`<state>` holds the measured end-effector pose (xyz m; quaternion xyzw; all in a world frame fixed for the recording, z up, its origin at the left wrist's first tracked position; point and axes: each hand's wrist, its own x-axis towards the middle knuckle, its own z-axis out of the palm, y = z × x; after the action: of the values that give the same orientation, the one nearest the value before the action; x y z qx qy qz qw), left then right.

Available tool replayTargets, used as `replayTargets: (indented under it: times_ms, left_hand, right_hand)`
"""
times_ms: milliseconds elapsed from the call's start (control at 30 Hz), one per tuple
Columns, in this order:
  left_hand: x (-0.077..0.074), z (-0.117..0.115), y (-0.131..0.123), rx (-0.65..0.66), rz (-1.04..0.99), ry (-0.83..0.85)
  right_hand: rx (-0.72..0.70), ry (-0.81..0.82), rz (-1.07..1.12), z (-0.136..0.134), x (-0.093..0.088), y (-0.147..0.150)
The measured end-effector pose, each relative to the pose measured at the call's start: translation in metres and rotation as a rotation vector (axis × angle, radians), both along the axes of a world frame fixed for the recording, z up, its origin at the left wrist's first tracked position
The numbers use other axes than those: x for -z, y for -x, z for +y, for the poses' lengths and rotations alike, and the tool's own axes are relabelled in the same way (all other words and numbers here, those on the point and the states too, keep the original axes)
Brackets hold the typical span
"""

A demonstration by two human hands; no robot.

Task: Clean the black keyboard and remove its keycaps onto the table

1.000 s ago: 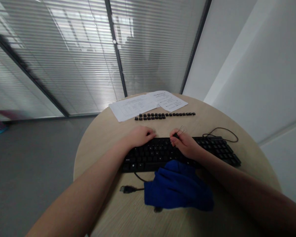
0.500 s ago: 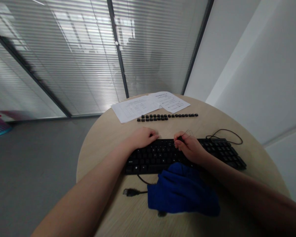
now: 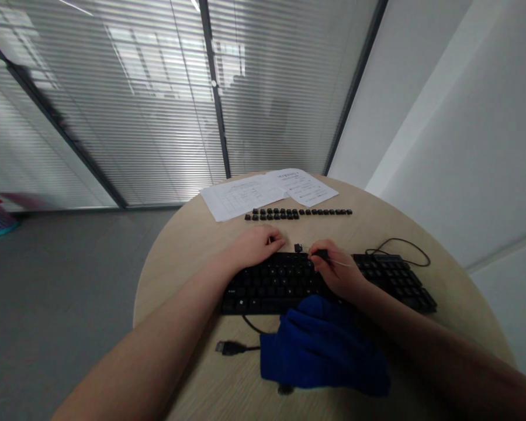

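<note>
A black keyboard (image 3: 274,286) lies across the round table. My left hand (image 3: 256,245) rests at its far left edge, fingers curled and closed against it, the fingertips partly hidden. Over the keyboard's far middle, my right hand (image 3: 339,266) grips a wire keycap puller (image 3: 321,254) by its black handle, fingers wrapped round it. A loose black keycap (image 3: 298,248) shows just left of those fingers, at the wire end of the puller, by the keyboard's far edge. Whether the wire still holds that keycap, I cannot tell. Beyond the hands, several removed keycaps (image 3: 283,214) stand in rows.
A crumpled blue cloth (image 3: 324,351) covers part of the keyboard's near edge. Beside it lies a USB plug (image 3: 231,348) on a cable. Printed papers (image 3: 245,196) are spread at the far edge, and a looped black cable (image 3: 414,242) lies at the right.
The puller in my right hand has tilted from over the keys to point left, and a keycap now shows at its end. My left hand has stayed in place.
</note>
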<state>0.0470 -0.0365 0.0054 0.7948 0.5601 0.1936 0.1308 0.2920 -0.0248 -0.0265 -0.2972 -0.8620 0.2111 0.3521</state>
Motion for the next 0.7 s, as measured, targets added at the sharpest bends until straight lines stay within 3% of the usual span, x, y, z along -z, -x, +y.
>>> replayTargets:
  times_ms: [167, 400, 700]
  left_hand:
    - [-0.011, -0.01, -0.016, -0.075, -0.191, 0.047]
    - [-0.004, -0.008, -0.021, -0.082, -0.283, 0.134]
    - [0.0, -0.007, -0.019, -0.095, -0.28, 0.115]
  right_hand:
    - [-0.043, -0.125, -0.033, 0.0, 0.0, 0.002]
    - [-0.123, -0.201, -0.055, -0.001, 0.004, 0.003]
    - [-0.16, -0.261, -0.104, -0.002, 0.003, 0.005]
